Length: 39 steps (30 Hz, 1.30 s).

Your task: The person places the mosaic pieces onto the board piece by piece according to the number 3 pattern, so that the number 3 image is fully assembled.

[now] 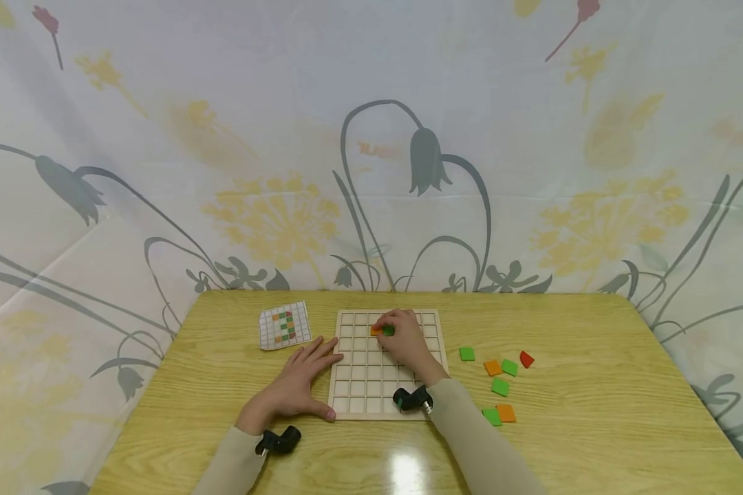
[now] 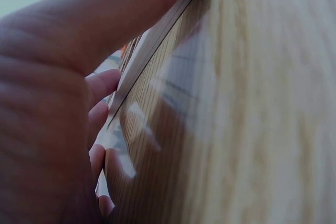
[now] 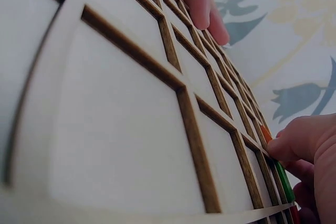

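A pale wooden grid board (image 1: 350, 388) lies on the table. My right hand (image 1: 405, 340) is over its upper part, index finger and thumb pinching an orange tile (image 1: 374, 331) at a cell. Beside that tile a green tile (image 1: 388, 331) sits in the grid, partly behind the fingers. The right wrist view also shows a bit of a red piece (image 3: 295, 214) past the green one. My left hand (image 1: 297, 381) is spread along the board's left edge, fingertips touching the frame and thumb by the lower left corner.
Left of the board lies a paper pattern card (image 1: 269, 335) with coloured squares. To the right are loose green tiles (image 1: 467, 354), orange tiles (image 1: 505, 413) and a red quarter-round piece (image 1: 526, 359). A patterned curtain (image 1: 371, 227) stands behind the table (image 1: 594, 412).
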Each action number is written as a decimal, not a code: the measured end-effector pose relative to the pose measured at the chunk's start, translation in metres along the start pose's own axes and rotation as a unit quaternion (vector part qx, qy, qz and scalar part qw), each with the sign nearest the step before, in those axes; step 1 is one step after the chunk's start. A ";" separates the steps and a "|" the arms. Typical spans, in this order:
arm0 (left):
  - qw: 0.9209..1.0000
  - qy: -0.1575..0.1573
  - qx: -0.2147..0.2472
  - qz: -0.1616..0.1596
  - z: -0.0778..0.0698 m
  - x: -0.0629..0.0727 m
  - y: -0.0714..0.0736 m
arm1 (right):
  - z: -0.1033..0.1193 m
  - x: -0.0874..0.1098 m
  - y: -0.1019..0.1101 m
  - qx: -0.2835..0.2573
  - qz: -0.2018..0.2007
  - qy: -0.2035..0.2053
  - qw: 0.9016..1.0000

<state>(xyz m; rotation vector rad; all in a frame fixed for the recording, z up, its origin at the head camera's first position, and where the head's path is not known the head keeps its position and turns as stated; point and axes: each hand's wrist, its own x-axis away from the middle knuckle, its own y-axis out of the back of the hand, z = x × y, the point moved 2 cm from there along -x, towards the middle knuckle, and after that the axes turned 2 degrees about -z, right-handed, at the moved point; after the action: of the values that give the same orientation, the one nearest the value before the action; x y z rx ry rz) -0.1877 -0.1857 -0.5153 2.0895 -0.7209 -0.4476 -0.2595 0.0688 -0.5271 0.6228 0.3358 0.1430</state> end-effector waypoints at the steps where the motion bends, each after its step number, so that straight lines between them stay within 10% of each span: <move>1: 1.000 0.000 0.000 0.000 0.000 0.000 0.000 | 0.000 0.000 0.000 0.000 0.000 -0.001 1.000; 39: 1.000 0.007 0.007 0.004 0.001 0.000 -0.002 | 0.003 -0.001 -0.001 0.037 0.028 -0.012 0.999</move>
<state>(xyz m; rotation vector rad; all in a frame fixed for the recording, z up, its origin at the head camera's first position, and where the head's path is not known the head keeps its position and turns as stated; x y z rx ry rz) -0.1878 -0.1853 -0.5170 2.0998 -0.7261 -0.4244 -0.2595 0.0660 -0.5256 0.7069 0.3010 0.1768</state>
